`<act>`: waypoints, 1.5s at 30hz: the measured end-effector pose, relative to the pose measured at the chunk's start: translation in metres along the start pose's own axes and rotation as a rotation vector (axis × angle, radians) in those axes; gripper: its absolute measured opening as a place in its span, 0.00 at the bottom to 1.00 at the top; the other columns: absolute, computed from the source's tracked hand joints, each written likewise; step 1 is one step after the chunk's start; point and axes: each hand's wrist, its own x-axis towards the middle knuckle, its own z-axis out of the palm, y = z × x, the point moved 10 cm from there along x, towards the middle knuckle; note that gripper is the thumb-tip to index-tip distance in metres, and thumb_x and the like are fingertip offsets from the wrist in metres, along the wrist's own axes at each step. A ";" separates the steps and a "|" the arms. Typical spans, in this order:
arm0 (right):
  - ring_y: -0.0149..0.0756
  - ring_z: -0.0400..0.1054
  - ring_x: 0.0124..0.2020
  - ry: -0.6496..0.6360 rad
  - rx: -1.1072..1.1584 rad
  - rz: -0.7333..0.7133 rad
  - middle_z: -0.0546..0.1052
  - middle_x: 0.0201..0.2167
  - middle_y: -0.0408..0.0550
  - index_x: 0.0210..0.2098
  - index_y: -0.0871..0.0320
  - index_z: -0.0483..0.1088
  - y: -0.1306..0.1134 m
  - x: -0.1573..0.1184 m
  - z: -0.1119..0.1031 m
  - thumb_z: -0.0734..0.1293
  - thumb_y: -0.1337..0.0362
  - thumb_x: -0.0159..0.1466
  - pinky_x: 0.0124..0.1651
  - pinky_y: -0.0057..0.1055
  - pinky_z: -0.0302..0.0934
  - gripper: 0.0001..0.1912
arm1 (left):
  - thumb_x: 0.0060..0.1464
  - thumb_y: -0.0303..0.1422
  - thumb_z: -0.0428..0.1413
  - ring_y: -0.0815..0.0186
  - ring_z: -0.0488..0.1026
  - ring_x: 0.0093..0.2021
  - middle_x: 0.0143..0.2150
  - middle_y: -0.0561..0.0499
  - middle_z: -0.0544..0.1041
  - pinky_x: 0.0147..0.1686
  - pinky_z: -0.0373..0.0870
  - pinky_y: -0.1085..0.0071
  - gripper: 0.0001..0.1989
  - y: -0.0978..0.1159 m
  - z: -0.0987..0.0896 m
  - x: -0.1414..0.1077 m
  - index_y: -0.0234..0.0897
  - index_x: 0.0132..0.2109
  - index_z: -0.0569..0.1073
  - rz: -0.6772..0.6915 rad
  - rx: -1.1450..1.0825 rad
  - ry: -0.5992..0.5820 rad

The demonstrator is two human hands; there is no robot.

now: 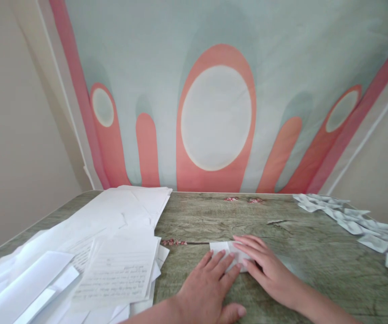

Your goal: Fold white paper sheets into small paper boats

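Observation:
A small folded white paper point(218, 246) lies on the wood-patterned table point(194, 216), in front of me. My left hand point(207, 283) is spread flat, its fingertips on the paper's near left part and its thumb apart on the table. My right hand point(268, 267) lies over the paper's right side, fingers stretched out and covering much of it. Both hands touch the paper from above, and the paper's lower and right parts are partly hidden under the fingers.
Stacked white sheets point(129, 202), some handwritten pages point(119, 270) and folded strips point(28, 283) cover the table's left side. Rows of folded white paper pieces point(349, 220) lie along the right edge. A patterned cloth point(160, 81) hangs behind the table.

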 end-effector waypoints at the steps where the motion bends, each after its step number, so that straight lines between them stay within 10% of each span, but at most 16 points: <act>1: 0.40 0.50 0.59 -0.017 -0.020 -0.014 0.63 0.57 0.47 0.52 0.52 0.64 -0.002 -0.001 0.002 0.56 0.62 0.65 0.59 0.46 0.47 0.17 | 0.58 0.52 0.38 0.53 0.46 0.64 0.66 0.47 0.48 0.60 0.44 0.54 0.33 0.000 0.000 0.000 0.42 0.64 0.46 0.003 0.001 0.001; 45: 0.42 0.58 0.51 0.051 0.031 0.044 0.66 0.48 0.49 0.47 0.51 0.66 -0.007 -0.005 -0.002 0.61 0.58 0.62 0.54 0.40 0.54 0.15 | 0.58 0.49 0.41 0.54 0.47 0.64 0.65 0.49 0.50 0.60 0.47 0.54 0.29 -0.005 -0.001 -0.001 0.45 0.63 0.51 -0.045 -0.011 -0.010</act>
